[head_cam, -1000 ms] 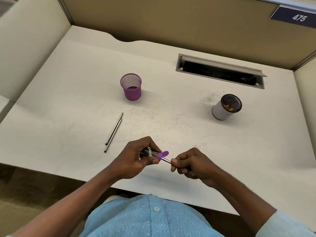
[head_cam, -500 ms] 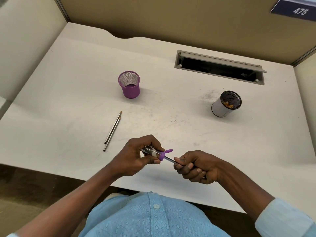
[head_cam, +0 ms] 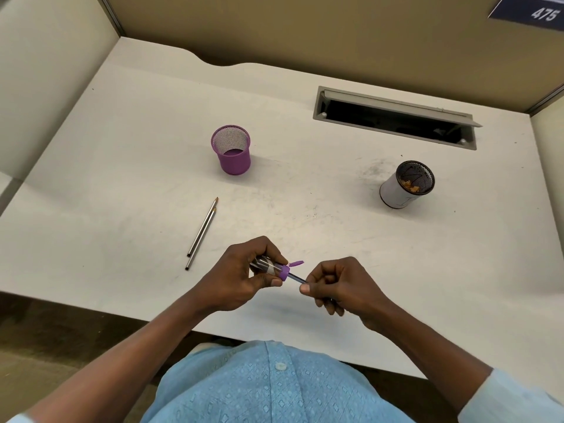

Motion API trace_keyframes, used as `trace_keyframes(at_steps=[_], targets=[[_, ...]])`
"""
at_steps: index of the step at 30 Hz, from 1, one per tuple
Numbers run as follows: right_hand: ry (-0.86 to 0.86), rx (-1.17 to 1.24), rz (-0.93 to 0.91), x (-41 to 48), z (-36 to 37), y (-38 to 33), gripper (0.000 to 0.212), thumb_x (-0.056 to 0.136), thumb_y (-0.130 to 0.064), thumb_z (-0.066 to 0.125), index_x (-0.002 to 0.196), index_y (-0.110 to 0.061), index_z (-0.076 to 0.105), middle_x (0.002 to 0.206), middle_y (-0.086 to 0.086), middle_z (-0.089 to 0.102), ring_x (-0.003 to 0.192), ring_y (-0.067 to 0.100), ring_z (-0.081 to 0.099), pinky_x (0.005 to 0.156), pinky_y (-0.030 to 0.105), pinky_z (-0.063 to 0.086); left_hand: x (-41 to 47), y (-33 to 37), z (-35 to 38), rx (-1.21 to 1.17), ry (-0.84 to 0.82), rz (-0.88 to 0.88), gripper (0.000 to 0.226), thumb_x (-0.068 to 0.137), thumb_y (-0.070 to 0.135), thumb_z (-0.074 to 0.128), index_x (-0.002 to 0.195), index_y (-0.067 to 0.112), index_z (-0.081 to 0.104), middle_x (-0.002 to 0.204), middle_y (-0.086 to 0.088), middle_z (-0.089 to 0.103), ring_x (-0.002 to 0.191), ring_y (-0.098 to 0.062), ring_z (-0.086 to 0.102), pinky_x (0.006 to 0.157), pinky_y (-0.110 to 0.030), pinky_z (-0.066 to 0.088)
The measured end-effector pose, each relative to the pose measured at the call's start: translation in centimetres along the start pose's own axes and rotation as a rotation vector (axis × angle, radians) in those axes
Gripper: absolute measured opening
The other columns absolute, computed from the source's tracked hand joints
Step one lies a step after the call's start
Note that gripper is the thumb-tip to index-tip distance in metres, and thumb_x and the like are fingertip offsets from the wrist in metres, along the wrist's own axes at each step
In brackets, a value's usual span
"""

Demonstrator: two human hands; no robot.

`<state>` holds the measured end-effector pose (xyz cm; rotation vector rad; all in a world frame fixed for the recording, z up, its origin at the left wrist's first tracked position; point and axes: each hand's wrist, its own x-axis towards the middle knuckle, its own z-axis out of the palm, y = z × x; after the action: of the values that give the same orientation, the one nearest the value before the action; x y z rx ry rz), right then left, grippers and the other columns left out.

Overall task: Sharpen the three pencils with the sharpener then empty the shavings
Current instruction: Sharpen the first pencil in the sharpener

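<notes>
Head view, left grip [head_cam: 241, 277] clasping sharpener [head_cam: 270, 267], right grip [head_cam: 341, 285] pinching pencil [head_cam: 296, 278] inside it

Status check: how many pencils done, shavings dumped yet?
Done, apparently: two pencils lie on the desk with pointed wood tips. In hand: left hand grips the sharpener, right hand holds the third pencil pushed into it. Left: finish that one, then empty the sharpener; the white cup already holds some shavings.

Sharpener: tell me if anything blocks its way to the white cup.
Nothing visible: bare desk lies between the sharpener, in the left hand, and the white cup. The right hand holds a pencil in it.
</notes>
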<state>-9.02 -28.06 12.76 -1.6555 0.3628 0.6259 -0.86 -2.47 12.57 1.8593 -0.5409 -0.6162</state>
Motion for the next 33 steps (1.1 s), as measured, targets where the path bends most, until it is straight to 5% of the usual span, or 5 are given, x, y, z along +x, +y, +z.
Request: trace_keyframes(at_steps=[6, 19, 33], targets=[[0.161, -0.444, -0.254, -0.3, 0.7, 0.2, 0.019, 0.097, -0.032, 0.075, 0.08, -0.024, 0.075, 0.054, -0.008, 0.067, 0.041, 0.012, 0.064, 0.054, 0.032, 0.057, 0.3, 0.1, 0.4, -0.003, 0.026, 0.024, 0.032, 0.085, 0.001, 0.091, 0.104, 0.019, 0.072, 0.099, 0.006, 0.079, 0.086, -0.016, 0.074, 0.082, -0.034, 0.061], [-0.306, 0.158, 0.164, -0.1, -0.8, -0.8, 0.041, 0.112, -0.028, 0.055, 0.08, -0.01, 0.073, 0.055, -0.001, 0.04, 0.047, 0.01, 0.03, 0.041, 0.017, 0.029, 0.2, 0.4, 0.6, -0.007, -0.023, 0.07, 0.029, 0.086, -0.003, 0.089, 0.107, 0.009, 0.072, 0.103, 0.007, 0.077, 0.092, -0.02, 0.075, 0.084, -0.041, 0.063], [-0.29, 0.069, 0.056, -0.6, -2.7, 1.0, 0.034, 0.111, -0.033, 0.057, 0.106, -0.008, 0.08, 0.071, 0.007, 0.06, 0.058, 0.018, 0.054, 0.056, 0.027, 0.044, 0.2, 0.3, -0.3, 0.01, 0.103, -0.028, 0.033, 0.083, 0.001, 0.093, 0.108, 0.016, 0.076, 0.098, 0.002, 0.082, 0.09, -0.017, 0.076, 0.083, -0.026, 0.06]])
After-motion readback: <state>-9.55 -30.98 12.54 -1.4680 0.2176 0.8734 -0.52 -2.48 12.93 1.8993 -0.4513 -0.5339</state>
